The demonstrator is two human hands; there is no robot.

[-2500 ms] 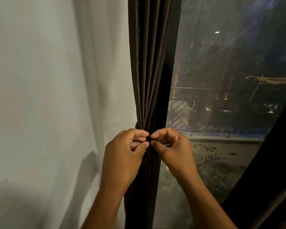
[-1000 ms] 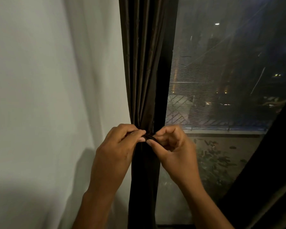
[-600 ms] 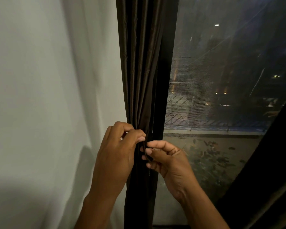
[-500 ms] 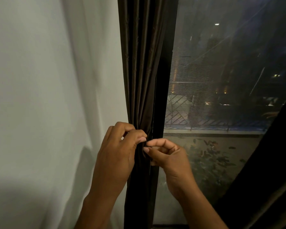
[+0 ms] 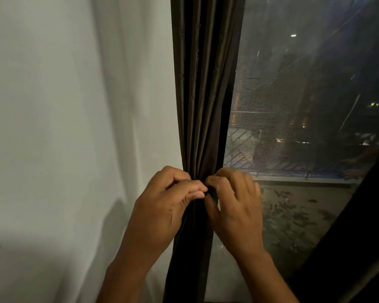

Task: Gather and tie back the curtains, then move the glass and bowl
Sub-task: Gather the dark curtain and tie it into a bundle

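A dark brown curtain (image 5: 201, 84) hangs gathered into tight pleats at the left edge of the window. My left hand (image 5: 164, 208) pinches a thin dark tie band at the curtain's waist with thumb and curled fingers. Right beside it, my right hand (image 5: 236, 204) curls its fingers onto the same band from the other side. The band is almost fully hidden between my fingertips. No glass or bowl is in view.
A pale sheer curtain (image 5: 64, 127) covers the wall to the left. The window pane (image 5: 304, 106) with a mesh screen shows a dark street outside. A second dark curtain (image 5: 359, 237) slants across the lower right corner.
My right hand rose from below the tie point and turned knuckles up, closing in against my left hand. The left hand stayed pinched at the curtain's waist.
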